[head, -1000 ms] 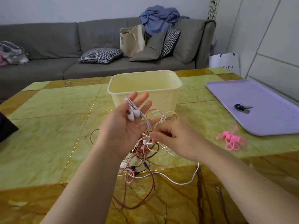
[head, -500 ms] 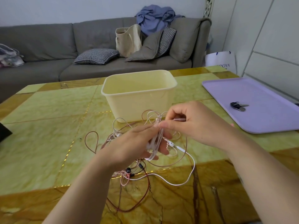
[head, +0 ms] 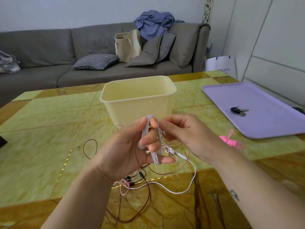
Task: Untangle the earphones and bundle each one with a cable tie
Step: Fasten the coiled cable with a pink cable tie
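My left hand (head: 132,149) is raised over the table with a white earphone cable (head: 155,156) wound in loops round its fingers; an earbud shows by the thumb. My right hand (head: 183,133) pinches the cable's free end, and the metal plug (head: 163,135) shows between the two hands. Under them lies a tangle of earphones (head: 140,180): a brown cord, a pink cord and another white cord trailing right. A bunch of pink cable ties (head: 229,140) lies to the right of my right hand.
A cream plastic bin (head: 140,103) stands just behind my hands. A purple tray (head: 257,113) with a key on it sits at the right. The green and amber table (head: 41,138) ends near a grey sofa with cushions and bags.
My left hand has turned palm-up and risen, and more white cable is now wound round its fingers. My right hand has moved up and in, bringing the plug end to the coil.
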The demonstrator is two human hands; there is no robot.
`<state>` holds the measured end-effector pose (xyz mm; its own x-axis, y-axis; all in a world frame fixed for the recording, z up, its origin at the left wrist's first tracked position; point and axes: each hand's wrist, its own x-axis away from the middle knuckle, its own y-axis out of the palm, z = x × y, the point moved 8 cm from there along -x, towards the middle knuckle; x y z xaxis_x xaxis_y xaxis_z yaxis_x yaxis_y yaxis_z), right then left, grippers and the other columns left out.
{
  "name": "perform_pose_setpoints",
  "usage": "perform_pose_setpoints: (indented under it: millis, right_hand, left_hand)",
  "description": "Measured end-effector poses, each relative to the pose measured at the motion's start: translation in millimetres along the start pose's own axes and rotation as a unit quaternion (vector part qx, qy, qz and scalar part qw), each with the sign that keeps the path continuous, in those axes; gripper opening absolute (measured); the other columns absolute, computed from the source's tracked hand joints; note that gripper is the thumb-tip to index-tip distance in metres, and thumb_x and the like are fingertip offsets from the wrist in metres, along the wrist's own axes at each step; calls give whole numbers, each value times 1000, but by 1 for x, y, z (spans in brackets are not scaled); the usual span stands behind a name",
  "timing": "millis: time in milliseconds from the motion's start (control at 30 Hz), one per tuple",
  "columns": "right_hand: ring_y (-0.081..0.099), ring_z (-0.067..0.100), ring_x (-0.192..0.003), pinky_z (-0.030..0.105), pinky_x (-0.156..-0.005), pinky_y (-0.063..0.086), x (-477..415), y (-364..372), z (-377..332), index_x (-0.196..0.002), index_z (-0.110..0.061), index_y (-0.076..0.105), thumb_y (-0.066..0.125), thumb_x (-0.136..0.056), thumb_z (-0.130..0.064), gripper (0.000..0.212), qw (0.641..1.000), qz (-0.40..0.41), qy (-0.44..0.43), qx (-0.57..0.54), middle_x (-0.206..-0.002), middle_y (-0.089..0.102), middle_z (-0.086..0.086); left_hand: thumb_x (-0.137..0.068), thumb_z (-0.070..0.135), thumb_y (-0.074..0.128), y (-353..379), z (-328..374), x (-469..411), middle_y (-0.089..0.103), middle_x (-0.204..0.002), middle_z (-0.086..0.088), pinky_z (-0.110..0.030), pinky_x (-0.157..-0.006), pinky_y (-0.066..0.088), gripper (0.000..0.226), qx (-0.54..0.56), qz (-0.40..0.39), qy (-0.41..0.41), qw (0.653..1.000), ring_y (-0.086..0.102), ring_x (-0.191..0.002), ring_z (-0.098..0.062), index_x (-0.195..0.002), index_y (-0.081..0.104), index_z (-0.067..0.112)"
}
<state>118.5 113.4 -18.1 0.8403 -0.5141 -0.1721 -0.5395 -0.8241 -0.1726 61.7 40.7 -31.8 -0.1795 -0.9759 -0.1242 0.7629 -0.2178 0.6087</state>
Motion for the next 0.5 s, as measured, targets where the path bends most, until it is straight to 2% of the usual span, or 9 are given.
perform_pose_setpoints:
  millis: [167,267,333,400,500]
  right_hand:
    - [43,10,-62,21,-61,39,2,-5,0,-94,-19,74,60,-76,-41,31,999,-34,25,33,-71,58,-5]
    - [40,13,-62,23,-60,36,4,-5,-1,-94,-16,75,63,-78,-39,31,996,-65,33,48,-70,50,9]
    - [41,14,-64,23,-60,35,4,-3,-1,-94,-15,76,66,-77,-39,31,994,-90,37,56,-74,56,16]
    - [45,12,-67,21,-58,38,6,-1,1,-94,-15,76,68,-76,-36,28,991,-118,43,54,-79,65,12]
    - [48,11,-69,20,-59,41,10,0,-2,-87,-23,76,71,-72,-33,19,986,-150,45,59,-78,64,1]
  left_hand:
    - [-93,27,54,-2,-3,0,45,-61,2,-53,-81,54,17,-2,4,-17,1000,51,-59,-13,-95,58,10]
    - [-95,27,52,-2,-7,0,45,-62,1,-52,-79,54,18,-4,-3,-32,999,51,-59,-13,-95,57,10]
    - [-95,29,51,-2,-11,0,44,-62,2,-51,-77,55,19,-19,-2,-50,999,50,-58,-12,-95,57,11]
    - [-95,31,52,0,-17,1,44,-62,2,-50,-75,55,20,-41,-10,-72,997,48,-57,-11,-94,57,12]
    - [-97,31,49,9,-22,3,46,-63,1,-49,-75,56,20,-54,-43,-98,993,48,-53,-10,-93,55,12]
